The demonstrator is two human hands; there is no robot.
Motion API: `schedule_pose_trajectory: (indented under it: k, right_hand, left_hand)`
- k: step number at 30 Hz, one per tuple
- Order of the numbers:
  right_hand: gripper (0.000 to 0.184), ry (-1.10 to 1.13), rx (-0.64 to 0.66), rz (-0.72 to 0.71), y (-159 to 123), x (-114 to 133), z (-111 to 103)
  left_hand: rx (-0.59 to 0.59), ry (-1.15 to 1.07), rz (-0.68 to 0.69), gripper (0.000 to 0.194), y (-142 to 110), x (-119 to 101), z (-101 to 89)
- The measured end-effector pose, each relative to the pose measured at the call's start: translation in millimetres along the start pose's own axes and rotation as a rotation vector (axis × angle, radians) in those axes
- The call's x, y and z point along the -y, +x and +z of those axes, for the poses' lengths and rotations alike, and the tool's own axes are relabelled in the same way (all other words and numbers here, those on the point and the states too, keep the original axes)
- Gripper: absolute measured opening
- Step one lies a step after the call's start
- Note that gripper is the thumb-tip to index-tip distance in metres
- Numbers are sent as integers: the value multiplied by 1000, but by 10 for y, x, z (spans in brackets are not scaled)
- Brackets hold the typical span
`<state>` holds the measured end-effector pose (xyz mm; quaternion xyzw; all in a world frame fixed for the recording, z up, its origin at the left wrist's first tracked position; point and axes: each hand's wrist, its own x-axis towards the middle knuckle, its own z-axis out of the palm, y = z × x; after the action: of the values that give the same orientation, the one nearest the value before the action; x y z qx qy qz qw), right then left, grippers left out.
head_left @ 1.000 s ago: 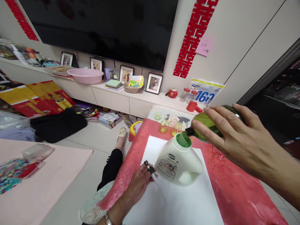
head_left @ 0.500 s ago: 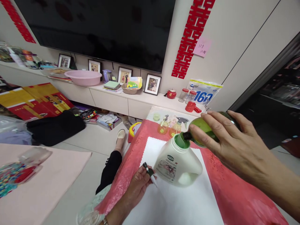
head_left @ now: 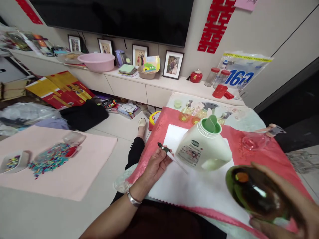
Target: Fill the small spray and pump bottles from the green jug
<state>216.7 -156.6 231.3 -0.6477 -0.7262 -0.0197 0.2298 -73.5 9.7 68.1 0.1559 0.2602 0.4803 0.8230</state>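
My right hand (head_left: 296,202) is wrapped round a small round green glass bottle (head_left: 254,192), held close to the camera at the lower right with its base towards me. My left hand (head_left: 157,164) rests on the edge of the red tablecloth (head_left: 269,156) and pinches a dark pump cap with a white dip tube (head_left: 171,156). A white detergent jug (head_left: 203,149) with a green spout stands on a white mat (head_left: 194,189) between the hands, just right of the dip tube.
Small spray bottles with orange liquid (head_left: 196,114) and a clear glass spray bottle (head_left: 254,141) sit behind the jug. A pink mat with coloured beads (head_left: 50,159) lies on the floor at left. A low cabinet (head_left: 129,89) carries photo frames and a pink basin (head_left: 96,62).
My right hand has drawn the green bottle away from the jug's spout, down and towards me. The view has dropped lower. The left hand keeps the pump cap.
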Motion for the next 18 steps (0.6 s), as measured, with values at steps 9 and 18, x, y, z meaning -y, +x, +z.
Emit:
schedule_pose_trajectory:
  k: [9, 18]
  right_hand:
    - [72, 55, 138, 174, -375, 419, 965]
    - [80, 87, 160, 160, -199, 611, 1107]
  left_hand:
    - [6, 20, 172, 39, -174, -309, 287]
    - [40, 183, 189, 41, -298, -211, 399]
